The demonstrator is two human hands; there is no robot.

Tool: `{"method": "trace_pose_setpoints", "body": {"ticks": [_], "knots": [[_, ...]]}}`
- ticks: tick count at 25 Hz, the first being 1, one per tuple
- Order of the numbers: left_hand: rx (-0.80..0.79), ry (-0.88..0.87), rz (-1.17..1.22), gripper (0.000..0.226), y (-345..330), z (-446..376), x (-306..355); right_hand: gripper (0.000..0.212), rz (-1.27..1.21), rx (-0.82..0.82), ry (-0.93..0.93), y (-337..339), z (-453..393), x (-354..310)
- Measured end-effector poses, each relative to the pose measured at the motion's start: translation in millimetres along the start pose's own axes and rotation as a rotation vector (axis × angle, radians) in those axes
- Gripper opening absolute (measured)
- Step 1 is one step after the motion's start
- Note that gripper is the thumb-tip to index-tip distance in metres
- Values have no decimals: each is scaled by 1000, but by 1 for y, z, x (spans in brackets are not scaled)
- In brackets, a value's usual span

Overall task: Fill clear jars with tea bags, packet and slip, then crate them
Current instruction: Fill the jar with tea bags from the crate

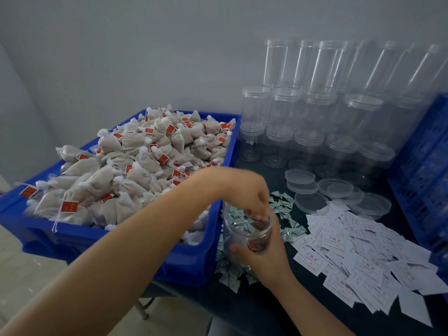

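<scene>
Status: filling stage, 1 jar in hand. The right hand (pixel 263 253) grips an open clear jar (pixel 247 229) at lower centre of the frame, fingers and thumb curled round its lower body. The jar sits just right of the blue bin (pixel 194 260), over the scattered green-and-white packets (pixel 282 206).

The left hand (pixel 244 187) hangs over the jar mouth with fingertips dipped inside the rim. The fingers are curled downward; whether they pinch anything cannot be determined, as blur and the jar wall obscure them.

Jar contents: at least 1 tea bag appears to be inside, judged from a red tag visible through the wall near the right thumb. The fill level cannot be read. The green-and-white shapes seen through the wall may be packets lying behind the jar, so a packet inside is not confirmed. No slip is visible inside.

Remaining work, as judged:
1. Complete the tea bag count from the heaped tea bags (pixel 135 161) in the bin, left half of the frame.
2. Add 1 packet.
3. Add 1 slip from the paper slips (pixel 363 258), lower right.
4. Fit a lid from the loose lids (pixel 334 187), centre right.
5. Place the jar in the blue crate (pixel 421 166), right edge.

Many empty jars (pixel 315 112) stand stacked at upper right, so most of the task remains.
</scene>
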State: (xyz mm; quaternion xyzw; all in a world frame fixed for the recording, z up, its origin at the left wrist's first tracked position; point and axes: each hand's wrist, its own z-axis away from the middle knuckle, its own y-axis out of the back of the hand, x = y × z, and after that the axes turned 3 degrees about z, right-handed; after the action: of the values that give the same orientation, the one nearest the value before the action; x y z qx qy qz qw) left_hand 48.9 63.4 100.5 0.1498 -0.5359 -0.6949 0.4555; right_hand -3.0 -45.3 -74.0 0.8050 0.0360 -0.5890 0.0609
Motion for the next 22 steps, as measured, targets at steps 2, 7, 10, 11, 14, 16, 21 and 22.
{"method": "trace_pose_setpoints", "body": {"ticks": [2, 7, 10, 11, 14, 16, 21, 22], "knots": [[331, -43, 151, 18, 14, 25, -16, 89, 0, 10, -36, 0, 2, 1], [824, 90, 198, 16, -9, 51, -70, 96, 24, 18, -69, 1, 4, 3], [784, 166, 245, 37, -43, 48, -87, 94, 17, 14, -66, 1, 4, 0], [737, 176, 284, 42, -52, 47, -91, 94, 23, 15, -67, 1, 4, 0], [599, 153, 318, 31, -66, 42, -98, 94, 41, 25, -67, 2, 4, 3], [527, 151, 267, 23, -69, 44, -99, 93, 44, 33, -63, 2, 4, 4], [345, 116, 210, 38, -70, 47, -102, 93, 44, 37, -62, 2, 4, 5], [354, 128, 185, 39, -71, 45, -102, 93, 43, 39, -62, 1, 3, 5]]}}
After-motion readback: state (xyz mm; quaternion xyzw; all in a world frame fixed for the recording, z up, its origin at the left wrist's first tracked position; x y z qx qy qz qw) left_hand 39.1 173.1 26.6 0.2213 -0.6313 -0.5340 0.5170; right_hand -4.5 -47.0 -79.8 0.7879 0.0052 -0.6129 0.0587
